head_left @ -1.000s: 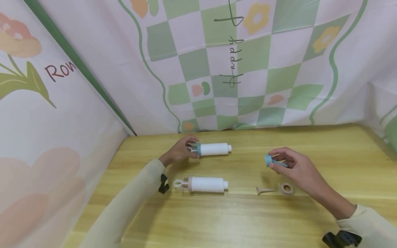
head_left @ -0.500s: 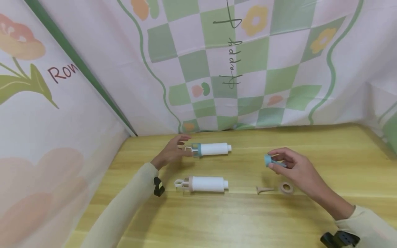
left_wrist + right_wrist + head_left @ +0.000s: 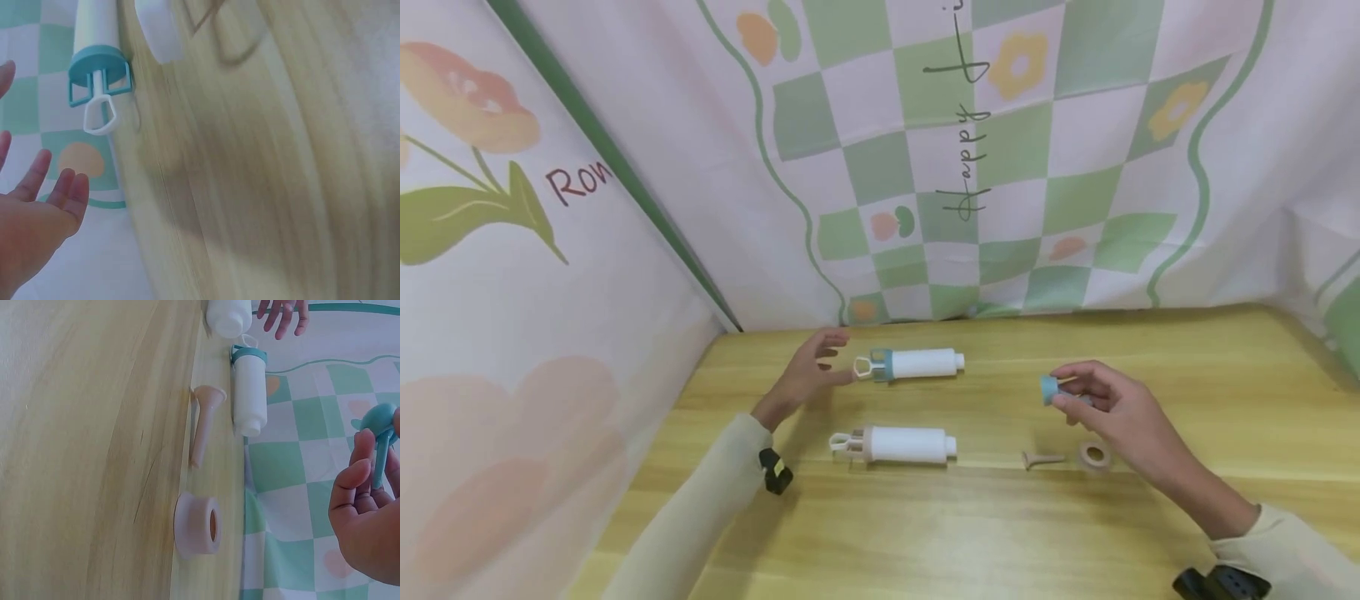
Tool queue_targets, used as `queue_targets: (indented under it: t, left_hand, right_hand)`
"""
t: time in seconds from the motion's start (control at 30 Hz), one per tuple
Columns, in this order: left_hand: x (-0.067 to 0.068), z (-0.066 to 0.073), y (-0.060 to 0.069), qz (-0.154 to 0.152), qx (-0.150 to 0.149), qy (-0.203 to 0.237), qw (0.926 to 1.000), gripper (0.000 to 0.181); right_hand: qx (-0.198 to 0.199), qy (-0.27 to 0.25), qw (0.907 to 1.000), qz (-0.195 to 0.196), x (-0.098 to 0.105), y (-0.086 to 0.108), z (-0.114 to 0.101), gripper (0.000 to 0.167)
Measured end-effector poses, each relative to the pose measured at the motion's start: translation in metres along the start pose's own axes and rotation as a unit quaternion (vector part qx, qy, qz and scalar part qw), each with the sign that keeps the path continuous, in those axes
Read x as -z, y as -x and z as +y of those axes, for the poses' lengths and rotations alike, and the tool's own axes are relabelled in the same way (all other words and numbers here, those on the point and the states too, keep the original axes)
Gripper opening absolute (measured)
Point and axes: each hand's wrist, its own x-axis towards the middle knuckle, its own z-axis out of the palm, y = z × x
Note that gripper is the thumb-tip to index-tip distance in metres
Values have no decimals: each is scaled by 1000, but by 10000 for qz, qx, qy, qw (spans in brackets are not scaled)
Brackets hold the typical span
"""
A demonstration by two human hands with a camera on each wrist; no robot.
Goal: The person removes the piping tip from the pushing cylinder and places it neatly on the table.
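On the table lies a white syringe-like tube with a teal collar (image 3: 923, 363) and a white loop handle at its left end. Just left of that handle is my left hand (image 3: 805, 375), thumb and fingers spread and holding nothing; the left wrist view shows a gap between the fingertips and the loop. My right hand (image 3: 1108, 406) pinches a small teal funnel-shaped piece with a thin stem (image 3: 380, 440) above the table. Whether it is one piece or two I cannot tell. Below it lie a beige funnel-shaped piece with a stem (image 3: 1042, 459) and a beige ring (image 3: 1094, 456).
A second white syringe-like tube with a beige collar (image 3: 908, 445) lies nearer me, parallel to the first. A printed checkered curtain (image 3: 1011, 200) hangs at the table's back edge. Another flowered curtain (image 3: 647, 333) stands along the left.
My left hand has let go of the teal-collared tube's handle end and moved a little left. My right hand still holds the teal piece in nearly the same place.
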Motion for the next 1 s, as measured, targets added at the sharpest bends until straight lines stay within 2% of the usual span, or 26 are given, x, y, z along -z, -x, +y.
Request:
queue_targets:
  t: [0.2, 0.63, 1.0]
  left_hand:
    - [-6, 2, 11, -68, -212, -27, 9997, 64]
    - [-29, 25, 23, -238, -762, 129, 9967, 65]
    - [-46, 39, 36, -373, -990, 583, 9927, 62]
  right_hand:
    - [25, -45, 10000, -64, -2, 3, -2, 32]
    - [37, 4, 10000, -65, 0, 8, -7, 31]
    - [15, 54, 10000, -61, -2, 12, -14, 30]
